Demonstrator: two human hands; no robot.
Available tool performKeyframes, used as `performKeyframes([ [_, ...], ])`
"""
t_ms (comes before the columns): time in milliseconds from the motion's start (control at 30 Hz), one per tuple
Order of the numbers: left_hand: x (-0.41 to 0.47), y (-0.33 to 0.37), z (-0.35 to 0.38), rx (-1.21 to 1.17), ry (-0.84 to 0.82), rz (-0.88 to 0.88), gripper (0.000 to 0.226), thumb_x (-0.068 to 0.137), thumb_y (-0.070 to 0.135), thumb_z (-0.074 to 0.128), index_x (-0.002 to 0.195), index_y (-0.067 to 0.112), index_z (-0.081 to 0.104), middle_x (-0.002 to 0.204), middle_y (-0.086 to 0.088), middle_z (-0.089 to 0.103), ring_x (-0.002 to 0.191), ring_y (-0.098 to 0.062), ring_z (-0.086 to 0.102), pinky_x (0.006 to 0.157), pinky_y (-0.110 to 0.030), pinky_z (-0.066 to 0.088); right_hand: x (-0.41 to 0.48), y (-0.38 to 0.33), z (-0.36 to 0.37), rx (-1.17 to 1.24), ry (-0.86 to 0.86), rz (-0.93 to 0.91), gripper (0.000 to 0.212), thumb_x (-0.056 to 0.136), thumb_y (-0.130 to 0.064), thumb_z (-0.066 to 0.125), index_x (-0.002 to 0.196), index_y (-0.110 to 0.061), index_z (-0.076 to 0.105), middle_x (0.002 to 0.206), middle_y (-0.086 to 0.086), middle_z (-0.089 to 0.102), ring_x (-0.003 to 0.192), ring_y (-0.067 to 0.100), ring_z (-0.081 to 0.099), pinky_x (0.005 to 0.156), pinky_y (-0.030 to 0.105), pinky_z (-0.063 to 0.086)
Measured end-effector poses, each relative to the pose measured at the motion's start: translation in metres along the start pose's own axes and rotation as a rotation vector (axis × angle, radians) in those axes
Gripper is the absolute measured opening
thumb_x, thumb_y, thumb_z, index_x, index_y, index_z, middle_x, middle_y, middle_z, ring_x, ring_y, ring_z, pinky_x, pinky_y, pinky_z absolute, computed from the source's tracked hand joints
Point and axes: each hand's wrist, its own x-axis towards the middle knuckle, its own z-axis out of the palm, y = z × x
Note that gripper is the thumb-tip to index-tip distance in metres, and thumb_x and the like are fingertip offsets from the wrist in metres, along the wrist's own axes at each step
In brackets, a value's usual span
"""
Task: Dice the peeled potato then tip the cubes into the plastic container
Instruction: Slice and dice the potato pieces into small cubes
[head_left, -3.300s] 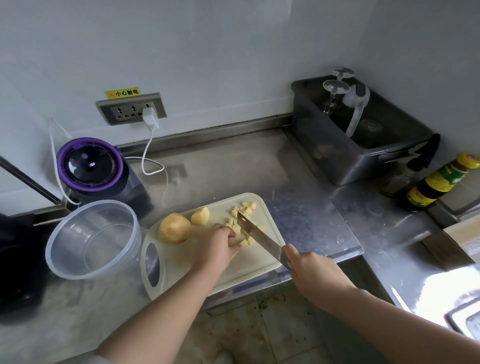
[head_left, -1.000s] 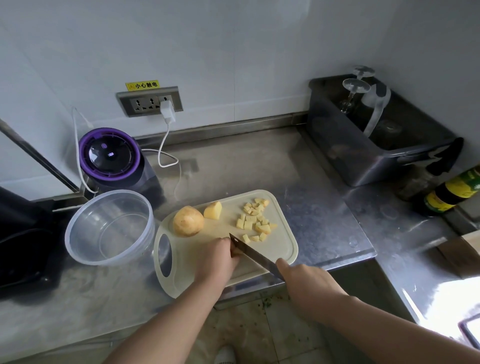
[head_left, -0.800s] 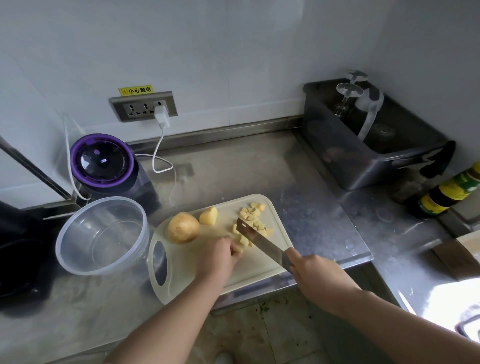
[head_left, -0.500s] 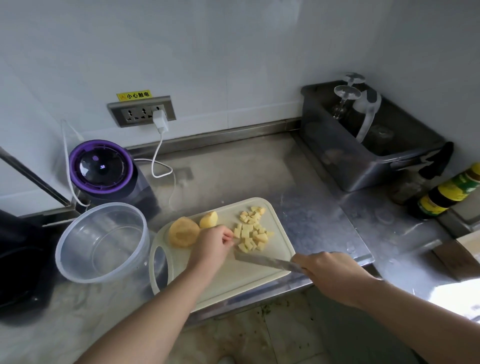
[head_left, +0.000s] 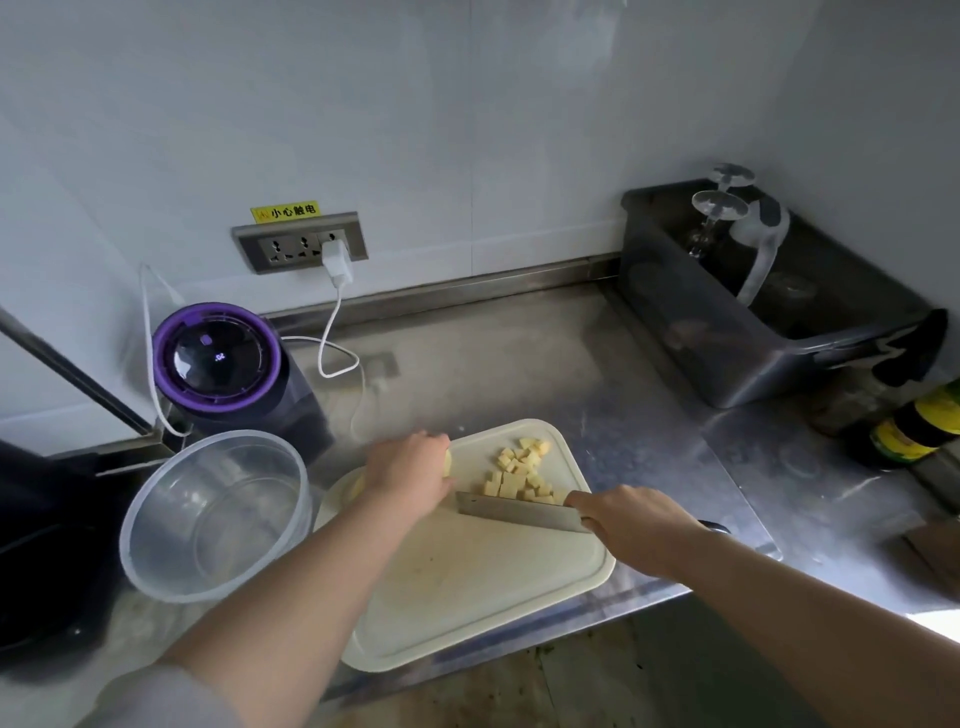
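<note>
**Left hand on the potato, knife flat-edged to the board**

The left hand's (head_left: 410, 475) fingers are curled down together over a potato piece (head_left: 447, 462), knuckles up. Only a pale sliver of the piece shows at the far left of the cutting board (head_left: 467, 582). The forearm reaches in from the lower left. The right hand (head_left: 636, 525) is wrapped tight round the handle of the knife (head_left: 519, 512), its blade lying across the board with the tip just beside the left hand. The diced cubes (head_left: 519, 475) are heaped just behind the blade, on the board's far right part. The plastic container (head_left: 156, 561) stands just left of the board, and its see-through bottom shows plainly. At the right wall a grey bin (head_left: 691, 332) holds upturned stemmed glasses (head_left: 719, 205) and a clear jug (head_left: 761, 260).
</note>
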Motion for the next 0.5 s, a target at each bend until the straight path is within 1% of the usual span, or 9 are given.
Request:
performKeyframes([
  [67,0.004,0.003,0.002,0.046,-0.015,-0.013,0.032,0.089,0.037,0.06,0.118,0.023,0.055,0.118,-0.001,0.061,0.108,-0.026,0.061,0.085,-0.032,0.043,0.002,0.0,0.001,0.015,0.005,0.0,0.026,0.105,-0.02,0.039,0.13,-0.027,0.045,0.093,0.003,0.065,0.077,0.018,0.065,0.065,0.031,0.054],
  [133,0.005,0.004,-0.001,0.003,-0.012,-0.03,0.03,0.09,0.032,0.059,0.118,0.023,0.055,0.117,-0.002,0.063,0.106,-0.027,0.062,0.083,-0.031,0.044,0.002,0.0,0.004,0.035,0.012,-0.003,0.026,0.105,-0.02,0.039,0.129,-0.026,0.047,0.091,0.003,0.065,0.077,0.018,0.065,0.065,0.031,0.054],
  [200,0.002,0.001,-0.01,-0.129,0.045,-0.06,0.032,0.09,0.031,0.058,0.121,0.024,0.054,0.118,-0.001,0.061,0.104,-0.027,0.061,0.079,-0.03,0.044,0.002,0.002,0.005,0.06,0.018,-0.013,0.027,0.105,-0.022,0.039,0.131,-0.027,0.046,0.092,0.002,0.065,0.077,0.017,0.066,0.069,0.032,0.056],
  [267,-0.007,-0.006,-0.023,-0.314,0.137,-0.071,0.033,0.089,0.029,0.059,0.121,0.026,0.052,0.119,0.001,0.058,0.103,-0.024,0.059,0.077,-0.03,0.044,0.001,0.005,0.001,0.076,0.03,-0.026,0.028,0.106,-0.027,0.037,0.133,-0.029,0.045,0.096,0.0,0.067,0.08,0.017,0.067,0.073,0.034,0.059],
  [367,-0.034,-0.02,-0.036,-0.543,0.232,-0.014,0.032,0.085,0.022,0.065,0.115,0.025,0.053,0.116,0.005,0.057,0.099,-0.02,0.057,0.08,-0.035,0.049,-0.003,0.01,-0.006,0.097,0.054,-0.054,0.03,0.106,-0.034,0.035,0.134,-0.037,0.045,0.103,-0.004,0.068,0.085,0.015,0.067,0.076,0.036,0.059],
  [433,-0.057,-0.027,-0.036,-0.637,0.308,-0.009,0.032,0.082,0.017,0.069,0.11,0.022,0.055,0.11,0.007,0.056,0.095,-0.017,0.056,0.079,-0.034,0.047,-0.01,0.01,-0.013,0.137,0.087,-0.05,0.031,0.105,-0.033,0.039,0.134,-0.039,0.048,0.107,-0.007,0.069,0.086,0.015,0.067,0.079,0.034,0.059],
  [500,-0.079,-0.032,-0.024,-0.683,0.403,-0.013,0.032,0.077,0.012,0.073,0.103,0.017,0.055,0.103,0.008,0.053,0.089,-0.015,0.054,0.072,-0.027,0.041,-0.02,0.008,-0.017,0.148,0.15,-0.037,0.033,0.104,-0.029,0.045,0.135,-0.04,0.049,0.114,-0.009,0.068,0.087,0.012,0.066,0.081,0.027,0.057],
])
